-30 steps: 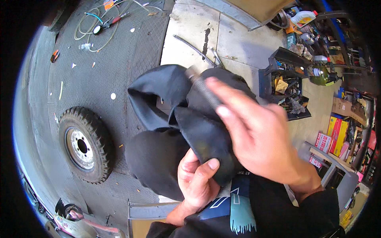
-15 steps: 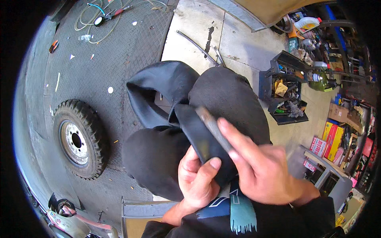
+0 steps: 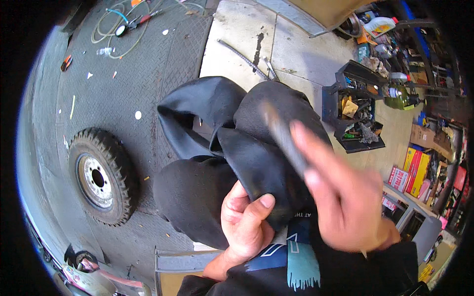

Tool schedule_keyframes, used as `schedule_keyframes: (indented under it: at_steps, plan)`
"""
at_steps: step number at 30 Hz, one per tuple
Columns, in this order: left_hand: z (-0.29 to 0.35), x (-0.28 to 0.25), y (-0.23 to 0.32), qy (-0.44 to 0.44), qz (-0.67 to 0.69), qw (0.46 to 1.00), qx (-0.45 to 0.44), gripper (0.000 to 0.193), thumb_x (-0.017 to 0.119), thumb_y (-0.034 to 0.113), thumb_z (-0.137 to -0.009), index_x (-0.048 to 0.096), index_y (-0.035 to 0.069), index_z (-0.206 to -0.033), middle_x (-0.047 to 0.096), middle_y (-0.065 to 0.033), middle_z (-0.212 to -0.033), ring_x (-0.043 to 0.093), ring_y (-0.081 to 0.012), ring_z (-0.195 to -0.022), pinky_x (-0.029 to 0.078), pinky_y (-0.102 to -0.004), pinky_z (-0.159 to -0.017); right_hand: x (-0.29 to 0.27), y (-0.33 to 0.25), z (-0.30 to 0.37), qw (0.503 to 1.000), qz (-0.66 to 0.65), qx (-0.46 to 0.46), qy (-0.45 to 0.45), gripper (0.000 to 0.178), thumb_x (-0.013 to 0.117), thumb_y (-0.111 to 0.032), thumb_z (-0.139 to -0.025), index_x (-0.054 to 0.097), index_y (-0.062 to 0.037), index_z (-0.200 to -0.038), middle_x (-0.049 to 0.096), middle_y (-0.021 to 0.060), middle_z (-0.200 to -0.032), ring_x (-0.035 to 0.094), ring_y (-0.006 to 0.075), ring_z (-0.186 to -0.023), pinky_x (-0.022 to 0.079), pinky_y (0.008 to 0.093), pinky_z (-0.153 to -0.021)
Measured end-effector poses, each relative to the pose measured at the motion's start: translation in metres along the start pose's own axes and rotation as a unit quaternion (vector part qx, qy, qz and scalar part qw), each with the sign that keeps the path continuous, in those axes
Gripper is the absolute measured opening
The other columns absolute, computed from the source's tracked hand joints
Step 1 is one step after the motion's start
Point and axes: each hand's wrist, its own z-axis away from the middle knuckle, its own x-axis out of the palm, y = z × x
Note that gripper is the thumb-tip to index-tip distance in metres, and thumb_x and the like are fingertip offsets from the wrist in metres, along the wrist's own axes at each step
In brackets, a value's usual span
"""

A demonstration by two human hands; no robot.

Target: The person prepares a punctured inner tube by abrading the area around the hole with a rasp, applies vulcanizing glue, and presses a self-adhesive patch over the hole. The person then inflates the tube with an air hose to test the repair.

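A deflated black rubber inner tube [image 3: 205,101] lies folded across my lap, between and over my knees. My left hand [image 3: 246,224] grips a flattened stretch of it near my belly, thumb pressed on top. Above the tube, my right hand [image 3: 348,207] holds a long, narrow, greyish file [image 3: 285,140] with a brownish tip, index finger stretched along it. Motion blurs the file and fingers, so its exact kind is hard to confirm. It appears raised off the rubber.
At left, a knobbly-tyred wheel [image 3: 98,177] stands on the dark patterned floor mat. An air hose with a gauge [image 3: 121,29] lies at the far left. Beyond my knees lie metal bars [image 3: 242,58]. An opened black toolbox [image 3: 358,101] and cluttered shelves [image 3: 434,163] are at right.
My right hand has moved right with the file, away from the tube's surface, uncovering more rubber. My left hand keeps its grip in the same place.
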Motion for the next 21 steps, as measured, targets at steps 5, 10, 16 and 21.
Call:
schedule_keyframes:
  at_steps: [5, 10, 16, 21]
  plan:
    - [0.002, 0.001, -0.002, -0.003, -0.02, 1.0, 0.005, 0.044, 0.062, -0.006, -0.095, 0.066, -0.003, -0.139, 0.077, -0.0145, -0.127, 0.075, -0.022, -0.111, 0.056, -0.0368, -0.106, 0.006, -0.008, -0.011, 0.995, 0.053, 0.031, -0.081, 0.048, 0.066, -0.004, -0.101, 0.064, -0.0048, -0.149, 0.076, 0.0228, -0.106, 0.073, 0.0341, -0.064, 0.056, 0.0388, -0.06]
    - [0.002, -0.009, -0.003, -0.085, 0.018, 0.996, 0.036, 0.045, 0.062, -0.007, -0.1, 0.061, -0.005, -0.145, 0.072, -0.0116, -0.131, 0.068, -0.0198, -0.12, 0.05, -0.034, -0.11, 0.004, -0.021, -0.006, 0.998, 0.038, -0.037, -0.039, 0.05, 0.067, -0.004, -0.099, 0.063, -0.0037, -0.149, 0.076, 0.0228, -0.104, 0.073, 0.0315, -0.061, 0.056, 0.038, -0.058]
    - [0.003, -0.021, -0.006, -0.107, -0.012, 0.994, 0.032, 0.052, 0.06, -0.011, -0.098, 0.058, -0.005, -0.149, 0.065, -0.0125, -0.145, 0.061, -0.022, -0.135, 0.043, -0.0365, -0.119, 0.012, -0.02, -0.004, 0.994, 0.083, 0.07, -0.025, 0.049, 0.068, -0.003, -0.1, 0.064, -0.0035, -0.149, 0.077, 0.0205, -0.102, 0.074, 0.0323, -0.064, 0.056, 0.0387, -0.059]
    - [0.007, -0.023, -0.006, -0.126, 0.031, 0.991, 0.013, 0.042, 0.061, -0.009, -0.102, 0.063, -0.004, -0.144, 0.065, -0.0102, -0.143, 0.062, -0.0197, -0.133, 0.045, -0.0335, -0.116, 0.013, -0.027, 0.015, 0.993, 0.08, 0.033, -0.081, 0.053, 0.068, -0.002, -0.098, 0.062, -0.0056, -0.151, 0.077, 0.0212, -0.103, 0.074, 0.0342, -0.066, 0.057, 0.0405, -0.06]
